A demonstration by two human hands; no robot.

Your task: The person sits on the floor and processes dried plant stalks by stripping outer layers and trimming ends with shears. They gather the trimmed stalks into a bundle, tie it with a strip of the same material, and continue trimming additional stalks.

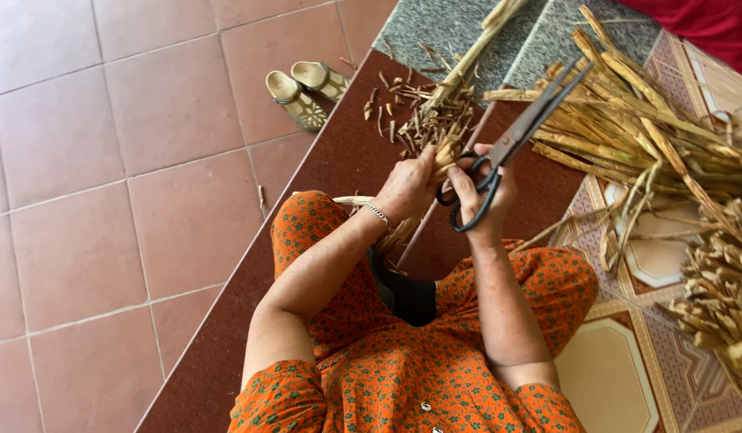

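From the head view I see my left hand [404, 186] clenched around a small bundle of dry stalks [446, 152], gripping it near its upper end, with pale strands trailing below the wrist towards my lap. My right hand [485, 192] is threaded through the loops of a pair of dark scissors [511, 140] and grips them firmly; the blades point up and away to the right, nearly closed, and are not on the bundle. The two hands are touching, over a dark red mat [323, 168]. Beyond them lies a scatter of cut stalk bits [419, 108], and a long pale stalk [475, 44] runs up over a grey mat [435, 28]. To the right sits a big heap of long dry leaves [627, 120], and lower down a pile of trimmed bundles [719, 293]. A pair of sandals [307, 87] stands on the pink floor tiles [106, 160]. My worry is the closeness of the fingers: with the left thumb right beside the scissor pivot, a cut taken blind could nip skin, and brittle stalks could slip or splinter under the blades, leaving an uneven trim.
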